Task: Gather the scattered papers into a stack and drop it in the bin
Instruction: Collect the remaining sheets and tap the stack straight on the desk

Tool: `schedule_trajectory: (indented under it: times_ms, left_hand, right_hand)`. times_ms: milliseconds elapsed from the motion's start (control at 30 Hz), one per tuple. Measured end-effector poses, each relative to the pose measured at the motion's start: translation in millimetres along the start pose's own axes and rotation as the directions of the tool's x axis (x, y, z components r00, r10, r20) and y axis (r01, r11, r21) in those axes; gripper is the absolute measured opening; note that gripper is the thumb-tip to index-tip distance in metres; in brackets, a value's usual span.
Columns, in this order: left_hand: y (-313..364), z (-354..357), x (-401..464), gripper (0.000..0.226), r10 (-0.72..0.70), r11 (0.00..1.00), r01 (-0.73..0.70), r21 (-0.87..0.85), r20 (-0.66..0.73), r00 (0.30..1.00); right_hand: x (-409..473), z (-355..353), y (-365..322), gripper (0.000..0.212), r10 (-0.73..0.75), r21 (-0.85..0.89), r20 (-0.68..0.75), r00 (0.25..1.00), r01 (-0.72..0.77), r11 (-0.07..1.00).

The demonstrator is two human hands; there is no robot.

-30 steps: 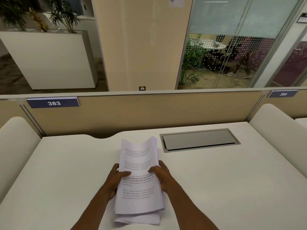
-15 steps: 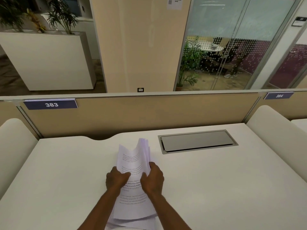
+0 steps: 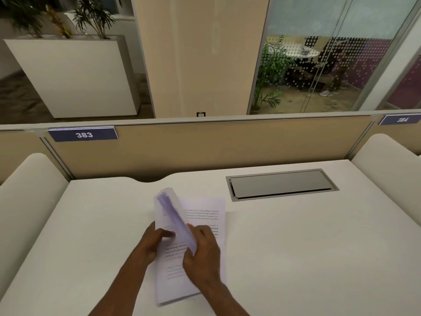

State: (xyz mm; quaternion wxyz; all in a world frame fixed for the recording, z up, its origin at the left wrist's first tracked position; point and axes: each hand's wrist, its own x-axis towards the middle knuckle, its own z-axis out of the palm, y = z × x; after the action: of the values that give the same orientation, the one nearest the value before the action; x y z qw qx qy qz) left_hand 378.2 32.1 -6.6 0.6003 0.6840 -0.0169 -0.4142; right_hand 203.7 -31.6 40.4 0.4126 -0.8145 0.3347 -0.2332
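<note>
A stack of white printed papers is folded lengthwise between both hands over the white desk. My left hand grips its left edge, thumb on top. My right hand curls round the right side and bends that half upward, so the sheet edges fan out at the top. One printed sheet lies flat on the desk under and right of the stack. No bin is in view.
A grey cable hatch is set in the desk at the back right. A beige partition with labels 383 and 384 closes the far edge. White padded dividers flank both sides.
The hands have squeezed closer together and folded the stack more sharply. A flat sheet now shows to the right of the stack.
</note>
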Motion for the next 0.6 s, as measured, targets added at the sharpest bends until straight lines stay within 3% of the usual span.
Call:
schedule_trajectory:
  times_ms: [67,167,233,300,333,400,600]
  left_hand:
    - [-0.1,-8.2,-6.3,0.054,-0.044,0.998,0.048,-0.033,0.124,0.991]
    - [-1.2,-9.2,-16.0,0.067,0.031,0.992,-0.002,-0.127,0.227,0.973]
    - [-2.6,-7.7,-20.5,0.070,0.088,0.985,-0.046,-0.167,0.255,0.963]
    - [-1.3,-5.8,-26.5,0.069,0.134,0.982,-0.088,-0.166,0.289,0.948]
    - [0.8,-5.0,-30.1,0.068,0.152,0.981,-0.107,-0.165,0.297,0.943]
    - [7.1,-1.9,-38.1,0.067,0.194,0.974,-0.150,-0.168,0.291,0.937]
    - [26.8,15.6,-68.2,0.056,0.410,0.899,-0.375,-0.228,0.132,0.902]
  right_hand:
    - [14.8,-15.1,6.1,0.055,0.180,0.078,0.004,0.984,-0.180,0.981]
    - [36.5,-35.1,21.1,0.050,0.351,0.097,-0.020,0.936,-0.347,0.933]
    - [46.4,-48.8,33.0,0.052,0.474,0.320,0.058,0.879,-0.466,0.825]
    - [53.6,-61.1,50.2,0.047,0.462,0.577,0.221,0.859,-0.497,0.648]
    - [54.8,-67.4,55.9,0.045,0.420,0.659,0.287,0.861,-0.496,0.566]
    - [52.8,-76.6,58.1,0.043,0.350,0.718,0.308,0.885,-0.457,0.525]
    - [46.0,-93.3,24.2,0.038,0.169,0.671,-0.015,0.986,-0.116,0.733]
